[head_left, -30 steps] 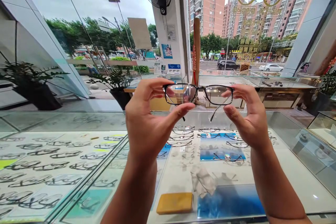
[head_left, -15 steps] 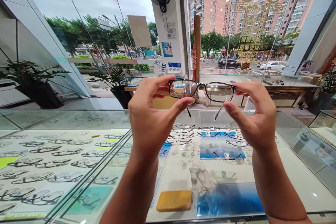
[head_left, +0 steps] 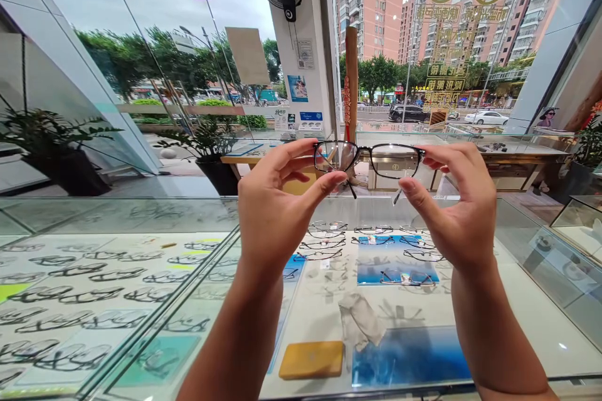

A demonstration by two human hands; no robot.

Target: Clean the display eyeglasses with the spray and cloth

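Left hand (head_left: 277, 207) and right hand (head_left: 463, 216) grasp black-framed glasses (head_left: 365, 149) by opposite ends, seen above the desk's (head_left: 517, 288) far edge; ideally, grip lightly, thumbs clear of lenses (head_left: 396, 161).

Bright, overcast daylight enters through the windows (head_left: 98, 12); faint glints on the glasses (head_left: 365, 148); glare on the desk (head_left: 527, 326) (one small spot, right side); edges visibly stretched.
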